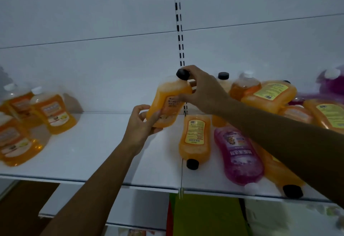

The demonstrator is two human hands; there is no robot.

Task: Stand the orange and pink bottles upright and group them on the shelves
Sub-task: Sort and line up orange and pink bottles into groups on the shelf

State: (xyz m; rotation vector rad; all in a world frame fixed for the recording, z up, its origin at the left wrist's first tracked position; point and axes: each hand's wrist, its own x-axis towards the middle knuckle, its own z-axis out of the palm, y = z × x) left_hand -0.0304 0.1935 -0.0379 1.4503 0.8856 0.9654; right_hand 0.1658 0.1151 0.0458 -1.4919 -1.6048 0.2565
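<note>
Both hands hold one orange bottle (167, 101) above the white shelf (96, 152), near the slotted upright (179, 30) in the back panel. The bottle is tilted, its black cap (182, 74) up and leaning right. The left hand (142, 124) has its fingers curled round the bottle's base; the right hand (202, 90) grips the neck and shoulder, its fingers wrapped just below the cap. The bottle holds a cloudy orange liquid, foamy at top and bottom, and carries dark print too blurred to read.

On the shelf to the left stands a group of upright orange bottles (54, 112) with white caps and pictured labels, blurred beyond reading. To the right lies a jumble: an orange bottle lying flat (194, 138) with its black cap toward the shelf edge and a yellow label of small unreadable print; beside it a pink bottle (239, 153), also flat, with a white cap toward the edge and large Chinese characters seen upside down, which I cannot make out. Behind them more orange bottles (270, 94) with yellow labels are piled, and a purple-pink bottle (331, 83) sits at the far right. Below the shelf shows a green packet (208, 215).
</note>
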